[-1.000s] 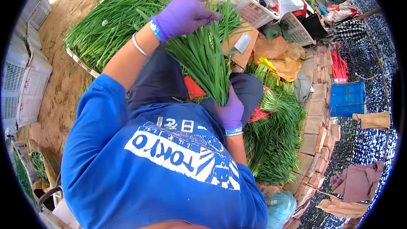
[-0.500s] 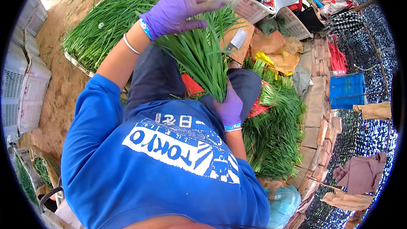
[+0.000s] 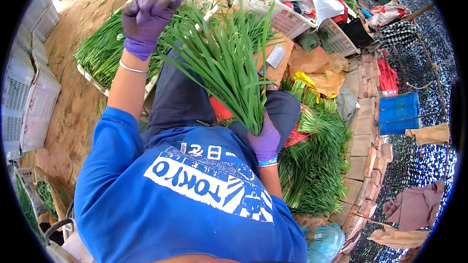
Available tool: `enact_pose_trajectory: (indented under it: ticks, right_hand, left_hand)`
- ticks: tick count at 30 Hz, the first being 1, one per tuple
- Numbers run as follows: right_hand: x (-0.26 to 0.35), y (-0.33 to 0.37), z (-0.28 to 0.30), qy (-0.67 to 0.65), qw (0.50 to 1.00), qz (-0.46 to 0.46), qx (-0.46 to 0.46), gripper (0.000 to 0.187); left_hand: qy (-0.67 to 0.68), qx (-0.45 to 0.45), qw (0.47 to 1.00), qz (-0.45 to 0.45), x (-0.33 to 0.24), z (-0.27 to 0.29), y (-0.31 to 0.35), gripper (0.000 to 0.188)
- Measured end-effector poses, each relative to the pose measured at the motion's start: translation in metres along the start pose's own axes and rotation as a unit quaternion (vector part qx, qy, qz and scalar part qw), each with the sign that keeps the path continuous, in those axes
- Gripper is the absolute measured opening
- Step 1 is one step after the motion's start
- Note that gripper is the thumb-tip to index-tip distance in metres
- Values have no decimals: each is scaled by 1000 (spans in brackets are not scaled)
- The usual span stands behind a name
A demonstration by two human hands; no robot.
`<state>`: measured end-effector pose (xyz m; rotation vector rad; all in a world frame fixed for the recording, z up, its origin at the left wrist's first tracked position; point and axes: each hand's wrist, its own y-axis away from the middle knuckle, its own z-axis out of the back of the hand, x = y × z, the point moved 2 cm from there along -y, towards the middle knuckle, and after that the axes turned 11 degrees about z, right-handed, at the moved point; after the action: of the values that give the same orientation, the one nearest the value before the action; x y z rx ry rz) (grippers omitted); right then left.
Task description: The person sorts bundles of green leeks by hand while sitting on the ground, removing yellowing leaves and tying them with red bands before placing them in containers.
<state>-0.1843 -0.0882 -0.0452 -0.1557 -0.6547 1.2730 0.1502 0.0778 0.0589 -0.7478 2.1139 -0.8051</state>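
Note:
In my right hand point(image 3: 264, 140), in a purple glove, is a bunch of garlic chives point(image 3: 234, 73), gripped at its lower end above my lap. Its long green leaves fan up and to the left. My left hand point(image 3: 148, 22), gloved alike, is raised over the white crate of loose chives point(image 3: 100, 48), apart from the bunch. Its fingers are curled, and whatever they hold, if anything, is hidden. A cleaver point(image 3: 274, 58) lies on a wooden board point(image 3: 284, 70) beyond my right knee. Tied bundles of chives point(image 3: 312, 165) are piled at my right.
A white crate of cloths and bags point(image 3: 287, 19) stands at the far right. Brick edging point(image 3: 363, 141) runs down the right side, near a blue container point(image 3: 399, 109). White crates point(image 3: 41, 112) line the left. Bare earth point(image 3: 73, 83) with scattered leaves lies between.
My left hand has moved left, away from the chive leaves, and its spread fingers have curled. My right hand keeps its grip on the bunch, whose leaves now fan wider.

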Motion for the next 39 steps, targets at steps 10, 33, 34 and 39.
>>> enact_pose_trajectory:
  ticks: [10,33,34,39]
  right_hand:
    - [4,-4,-1,12,999,36,1,66]
    - [-2,11,3,58,996,68,-30,60]
    - [0,8,4,57,996,70,-28,60]
    - [2,6,0,51,996,70,-30,60]
  left_hand:
    - [-917,83,390,-27,52,-78,-28,43]
    - [-649,-69,683,329,43,-27,7,55]
    - [-634,-48,698,330,41,-29,6,54]
    - [-508,-97,728,451,43,-16,16,39]
